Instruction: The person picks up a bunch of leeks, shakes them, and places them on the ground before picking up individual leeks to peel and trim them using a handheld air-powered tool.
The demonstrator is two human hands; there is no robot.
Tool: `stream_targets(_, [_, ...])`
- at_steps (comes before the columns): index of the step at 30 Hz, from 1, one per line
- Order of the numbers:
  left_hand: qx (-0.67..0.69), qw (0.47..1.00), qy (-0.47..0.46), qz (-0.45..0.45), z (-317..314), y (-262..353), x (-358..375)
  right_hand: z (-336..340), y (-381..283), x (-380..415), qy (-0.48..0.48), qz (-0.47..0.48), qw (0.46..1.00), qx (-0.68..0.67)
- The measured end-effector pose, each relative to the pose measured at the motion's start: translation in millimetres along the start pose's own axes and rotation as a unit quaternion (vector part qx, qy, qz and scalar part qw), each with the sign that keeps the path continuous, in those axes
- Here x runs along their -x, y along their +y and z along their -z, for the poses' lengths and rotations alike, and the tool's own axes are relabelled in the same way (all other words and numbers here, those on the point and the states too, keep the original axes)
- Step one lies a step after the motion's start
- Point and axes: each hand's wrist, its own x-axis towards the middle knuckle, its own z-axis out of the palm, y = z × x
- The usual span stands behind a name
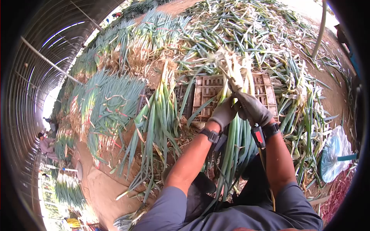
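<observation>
A bunch of green onions [233,134] runs between my hands, its white root ends [235,65] pointing away from me and its leaves hanging toward my lap. My gloved left hand [223,112] is closed around the stalks from the left. Beside it, my gloved right hand [254,109] is closed at the same stalks, one finger stretched along the white part. A thin brownish strip shows by that finger; what it is I cannot make out. Under the bunch lies a dirty plastic crate [197,101]. Another loose bunch of green onions [163,92] rests left of the crate.
Rows of tied green onion bundles [115,92] cover the ground at left. Stripped leaves [246,27] are heaped ahead and to the right. A clear plastic bag [337,154] lies at far right. A person [47,146] is at far left, under the hooped tunnel roof [50,50].
</observation>
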Motion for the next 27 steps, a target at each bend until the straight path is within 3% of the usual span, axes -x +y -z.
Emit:
stream_targets(1, [0.023,1.0,-0.012,0.016,22.3,11.9,19.6,-8.7,8.8,-8.4,-0.003,-0.017,1.0,-0.017])
stream_targets(2, [0.068,0.997,0.036,0.009,16.7,-19.8,28.6,-12.2,20.7,-21.6,-0.013,-0.057,0.998,0.001])
stream_targets(5, [0.003,0.994,0.098,0.053,48.4,-78.3,53.8,-31.9,20.9,-25.3,-0.06,-0.103,0.987,0.112])
stream_targets(7, [0.005,0.976,0.198,0.094,65.1,-151.9,68.5,-38.3,38.6,-34.9,-0.103,-0.067,0.983,0.134])
stream_targets(8, [-0.024,0.962,0.228,0.151,81.7,-180.6,73.0,-40.2,52.2,-42.3,-0.115,-0.028,0.978,0.171])
stream_targets(9, [-0.054,0.943,0.256,0.205,102.5,-205.8,76.9,-50.0,29.9,-30.6,-0.097,-0.112,0.979,0.139])
stream_targets(11, [-0.097,0.904,0.269,0.318,143.3,-245.3,80.6,-56.4,24.0,-29.9,-0.087,-0.13,0.98,0.126])
stream_targets(14, [-0.314,0.867,0.229,0.312,179.4,-290.4,76.6,-51.1,27.4,-32.1,-0.094,-0.109,0.982,0.119])
stream_targets(17, [-0.396,0.853,0.213,0.264,199.5,-310.9,56.0,-45.4,15.5,-26.2,-0.088,-0.115,0.985,0.099])
stream_targets(18, [-0.399,0.853,0.162,0.295,206.5,-329.0,42.1,-40.5,19.2,-27.0,-0.1,-0.11,0.985,0.087])
stream_targets(21, [-0.241,0.875,0.094,0.409,218.1,-331.1,0.9,-30.2,23.6,-27.1,-0.11,-0.104,0.987,0.049])
stream_targets(22, [-0.274,0.853,0.106,0.432,215.6,-329.2,-11.0,-26.0,22.8,-28.0,-0.114,-0.106,0.987,0.047])
stream_targets(25, [-0.227,0.887,0.003,0.402,228.0,-316.7,-38.7,-25.0,14.1,-29.6,-0.091,-0.138,0.986,0.034])
stream_targets(26, [-0.263,0.866,-0.036,0.423,228.2,-304.6,-46.4,-24.4,16.0,-31.1,-0.094,-0.14,0.986,0.017])
stream_targets(27, [-0.235,0.892,-0.042,0.384,225.5,-295.6,-44.4,-23.7,16.7,-32.3,-0.097,-0.135,0.986,0.025])
